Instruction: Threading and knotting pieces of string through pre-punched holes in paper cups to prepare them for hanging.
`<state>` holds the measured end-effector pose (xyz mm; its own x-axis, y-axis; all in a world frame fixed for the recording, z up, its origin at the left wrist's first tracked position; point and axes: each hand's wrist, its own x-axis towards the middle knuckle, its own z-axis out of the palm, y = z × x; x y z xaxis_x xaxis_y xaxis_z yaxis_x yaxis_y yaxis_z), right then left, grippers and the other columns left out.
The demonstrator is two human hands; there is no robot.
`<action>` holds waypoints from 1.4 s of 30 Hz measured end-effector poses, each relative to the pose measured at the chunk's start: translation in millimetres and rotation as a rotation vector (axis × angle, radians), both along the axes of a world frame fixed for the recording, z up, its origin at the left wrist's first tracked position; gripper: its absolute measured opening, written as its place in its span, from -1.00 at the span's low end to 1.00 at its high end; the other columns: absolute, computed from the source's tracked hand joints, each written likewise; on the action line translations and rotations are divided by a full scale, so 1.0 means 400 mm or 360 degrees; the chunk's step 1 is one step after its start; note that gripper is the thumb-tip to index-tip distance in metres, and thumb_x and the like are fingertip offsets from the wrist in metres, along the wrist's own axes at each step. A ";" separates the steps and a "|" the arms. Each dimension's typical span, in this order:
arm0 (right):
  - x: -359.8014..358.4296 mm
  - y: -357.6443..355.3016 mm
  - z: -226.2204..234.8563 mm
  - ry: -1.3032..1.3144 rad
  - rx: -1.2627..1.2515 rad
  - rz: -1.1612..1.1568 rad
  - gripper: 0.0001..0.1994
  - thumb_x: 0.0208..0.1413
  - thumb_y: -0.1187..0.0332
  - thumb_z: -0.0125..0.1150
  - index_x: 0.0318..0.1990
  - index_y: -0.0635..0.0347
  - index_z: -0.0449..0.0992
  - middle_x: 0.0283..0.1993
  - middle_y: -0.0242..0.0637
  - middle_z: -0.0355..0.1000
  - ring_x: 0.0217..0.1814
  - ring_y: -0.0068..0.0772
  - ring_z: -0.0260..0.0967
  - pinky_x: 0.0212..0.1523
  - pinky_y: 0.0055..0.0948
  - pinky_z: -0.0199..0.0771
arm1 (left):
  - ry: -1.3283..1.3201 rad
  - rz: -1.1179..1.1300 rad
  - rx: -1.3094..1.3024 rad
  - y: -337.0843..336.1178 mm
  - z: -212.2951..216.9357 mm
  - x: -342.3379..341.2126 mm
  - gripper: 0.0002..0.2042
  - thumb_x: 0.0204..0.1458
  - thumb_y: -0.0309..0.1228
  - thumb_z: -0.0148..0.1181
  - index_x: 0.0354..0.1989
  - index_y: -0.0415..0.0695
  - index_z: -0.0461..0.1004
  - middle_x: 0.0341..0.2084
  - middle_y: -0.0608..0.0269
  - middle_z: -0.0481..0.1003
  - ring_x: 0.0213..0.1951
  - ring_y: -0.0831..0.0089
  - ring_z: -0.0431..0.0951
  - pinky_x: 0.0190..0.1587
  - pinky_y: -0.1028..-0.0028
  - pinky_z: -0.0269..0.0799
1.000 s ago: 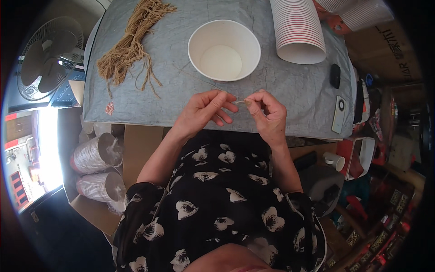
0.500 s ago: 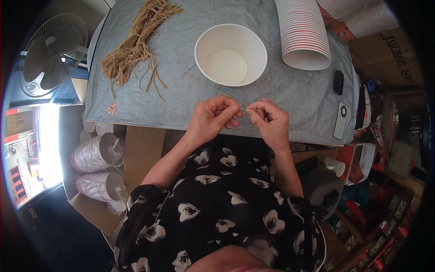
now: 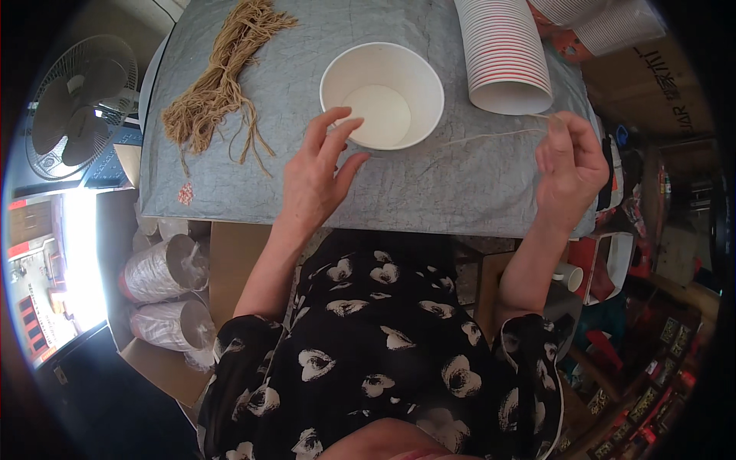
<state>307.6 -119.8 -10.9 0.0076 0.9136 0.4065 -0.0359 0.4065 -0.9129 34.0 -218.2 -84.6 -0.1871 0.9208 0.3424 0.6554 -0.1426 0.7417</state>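
Observation:
A thin tan string (image 3: 491,138) trails leftward over the table from my right hand (image 3: 569,165), whose thumb and fingers pinch one end of it. My left hand (image 3: 316,172) holds nothing; its fingers are spread at the lower left rim of a white paper bucket (image 3: 425,100). The bucket stands upright with its mouth facing up, and I see only its pale bottom inside. Up and to the left lies a bundle of tan strings (image 3: 211,96), its loose ends fanned out.
A nested stack of white cups with red rims (image 3: 506,57) lies at the back right, beside more plastic-wrapped cups (image 3: 613,27). A small patch of red-and-white bits (image 3: 185,193) is near the table's left edge. Wrapped rolls (image 3: 172,326) sit in a cardboard box lower left; a fan (image 3: 80,107) stands left.
My hands have parted. The right one has swung far right, drawing the string along, while the left let go and moved left and up beside the bucket.

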 end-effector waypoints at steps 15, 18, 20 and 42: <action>-0.165 -0.070 -0.134 -0.0966 -0.0661 0.0892 -0.90 0.22 0.51 0.24 -0.35 0.34 0.53 -0.50 -0.56 0.42 -0.49 -0.84 0.23 -0.50 -0.69 0.21 | 0.0520 -0.0216 0.0156 -0.089 -0.084 0.046 -0.73 -0.12 -0.60 0.26 -0.18 -0.14 0.58 -0.21 0.32 0.54 -0.29 0.32 0.63 -0.31 0.37 0.60; -0.166 -0.074 -0.150 -0.1005 -0.0667 0.0902 -0.89 0.20 0.51 0.24 -0.38 0.34 0.53 -0.50 -0.54 0.42 -0.48 -0.82 0.25 -0.48 -0.67 0.25 | 0.0482 -0.0204 0.0096 -0.093 -0.077 0.052 -0.76 -0.07 -0.65 0.30 -0.21 -0.11 0.59 -0.23 0.31 0.58 -0.28 0.28 0.65 -0.27 0.37 0.60; -0.166 -0.077 -0.153 -0.1055 -0.0675 0.0866 -0.88 0.19 0.52 0.23 -0.39 0.36 0.52 -0.51 -0.53 0.42 -0.47 -0.80 0.26 -0.47 -0.65 0.28 | 0.0473 -0.0205 0.0093 -0.095 -0.079 0.055 -0.77 -0.06 -0.65 0.30 -0.21 -0.11 0.59 -0.23 0.31 0.58 -0.28 0.28 0.65 -0.27 0.37 0.60; -0.192 -0.019 -0.113 -0.1582 -0.0617 0.1027 -0.86 0.14 0.44 0.26 -0.30 0.35 0.64 -0.62 -0.42 0.40 -0.52 -0.71 0.24 -0.50 -0.52 0.27 | 0.0308 -0.0367 -0.0212 -0.049 -0.025 0.036 -0.78 0.10 -0.52 0.25 -0.10 0.03 0.62 -0.22 0.32 0.53 -0.30 0.26 0.65 -0.30 0.27 0.56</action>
